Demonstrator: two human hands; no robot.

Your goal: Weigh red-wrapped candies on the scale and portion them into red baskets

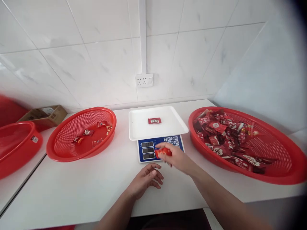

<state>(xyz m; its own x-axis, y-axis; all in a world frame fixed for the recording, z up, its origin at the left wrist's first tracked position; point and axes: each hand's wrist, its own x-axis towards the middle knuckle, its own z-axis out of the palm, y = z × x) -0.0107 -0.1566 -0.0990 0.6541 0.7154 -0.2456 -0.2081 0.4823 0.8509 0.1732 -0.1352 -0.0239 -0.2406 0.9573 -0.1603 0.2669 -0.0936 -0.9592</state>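
My right hand [173,156] grips a small red packet [163,153] in front of the blue keypad panel of a digital scale [141,140]. Just to the left and nearer to me, my left hand [147,179] hovers over the white table with its fingers apart and nothing in them. One flat red packet [154,120] lies on the white scale tray [139,127]. A red basket [285,156] at right holds a heap of red wrapped packets [218,127]. Several more packets [88,132] are scattered in the red basket [57,140] at left.
Another red basket [19,153] stands at the far left, with a cardboard box [48,116] behind it. A tiled wall [107,64] with a power socket [144,80] rises behind the table [79,188]. A seam in the tabletop runs along the left side.
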